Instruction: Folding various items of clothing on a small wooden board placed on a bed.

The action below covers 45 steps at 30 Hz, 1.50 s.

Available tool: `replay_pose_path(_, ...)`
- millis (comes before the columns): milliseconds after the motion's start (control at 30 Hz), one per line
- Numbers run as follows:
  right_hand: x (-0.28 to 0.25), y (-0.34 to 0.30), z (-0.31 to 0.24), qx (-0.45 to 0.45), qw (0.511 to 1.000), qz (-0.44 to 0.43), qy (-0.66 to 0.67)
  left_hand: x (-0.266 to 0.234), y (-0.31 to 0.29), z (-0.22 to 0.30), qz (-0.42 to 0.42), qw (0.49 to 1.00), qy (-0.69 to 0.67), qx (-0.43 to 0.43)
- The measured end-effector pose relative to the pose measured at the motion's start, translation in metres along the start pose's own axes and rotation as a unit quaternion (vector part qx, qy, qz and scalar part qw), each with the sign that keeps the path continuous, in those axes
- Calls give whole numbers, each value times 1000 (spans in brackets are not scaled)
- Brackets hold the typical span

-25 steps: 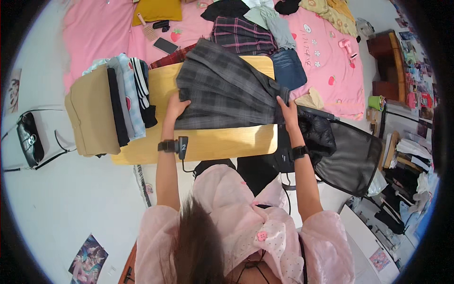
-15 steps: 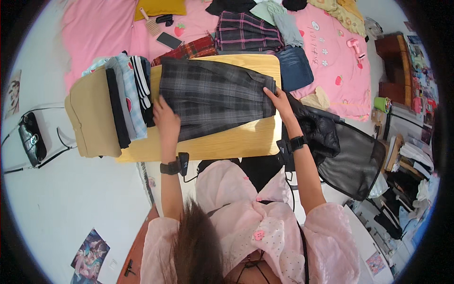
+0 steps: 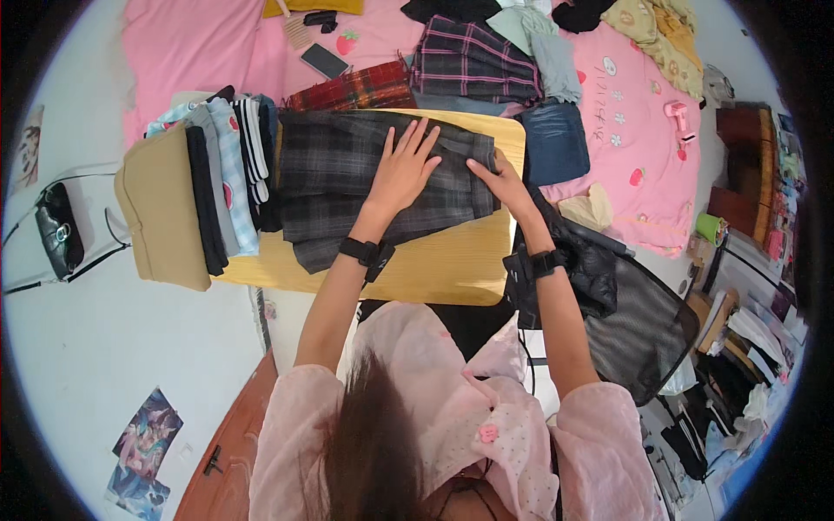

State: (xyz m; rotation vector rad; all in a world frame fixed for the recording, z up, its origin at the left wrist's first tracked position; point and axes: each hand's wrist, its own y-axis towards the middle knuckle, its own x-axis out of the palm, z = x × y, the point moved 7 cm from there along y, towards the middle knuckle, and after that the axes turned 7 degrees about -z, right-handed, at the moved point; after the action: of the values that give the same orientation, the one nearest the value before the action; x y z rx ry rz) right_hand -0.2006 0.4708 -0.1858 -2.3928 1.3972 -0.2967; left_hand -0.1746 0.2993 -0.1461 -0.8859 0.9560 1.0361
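Observation:
A dark grey plaid pleated skirt (image 3: 334, 174) lies spread across the wooden table (image 3: 426, 269), its narrow waistband at the right and its wider hem at the left. My left hand (image 3: 404, 172) rests flat on the upper middle of the skirt, fingers spread. At the waistband, my right hand (image 3: 504, 184) pinches the edge, thumb on top and the other fingers along the outer side. Just left of the hem stands a row of folded clothes: a khaki garment (image 3: 161, 213), black and grey pieces, a light blue patterned one (image 3: 233, 169) and a striped one (image 3: 253, 152).
Beyond the table, a pink bed holds a phone (image 3: 324, 61), a red plaid cloth (image 3: 356, 89), a dark checked garment (image 3: 473, 62) and folded jeans (image 3: 556, 143). A black mesh chair (image 3: 647, 317) with a black jacket (image 3: 586, 273) stands at the right. A black bag (image 3: 59, 230) hangs at left.
My left hand has moved from the hem rightward and up onto the middle of the skirt. The skirt has shifted slightly left, its hem now against the clothes row. My right hand stays at the waistband.

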Motion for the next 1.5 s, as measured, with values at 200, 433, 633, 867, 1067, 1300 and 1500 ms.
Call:
replay_pose_path(200, 11, 25, 7, 101, 994, -27, 42, -3, 10, 5, -9, 999, 31, -20)
replay_pose_path(433, -20, 15, -1, -46, 995, 86, -24, 17, 32, -11, 87, 994, -49, -53)
replay_pose_path(633, -58, -15, -1, -58, 989, 133, -39, 17, -3, -68, 121, 960, 88, -235)
replay_pose_path(867, -66, -18, 4, -47, 986, 156, -42, 9, -58, -157, 119, 899, 116, -405)
replay_pose_path(1067, -76, -21, 18, -73, 966, 213, -124, -15, -89, -170, 240, 909, -8, -340)
replay_pose_path(1300, -77, -27, 26, -38, 967, 226, -110, 4, -64, -6, 31, 996, 20, -86)
replay_pose_path(1500, -77, -32, 22, -20, 963, 253, -95, 31, -95, -34, 37, 983, 28, -180)
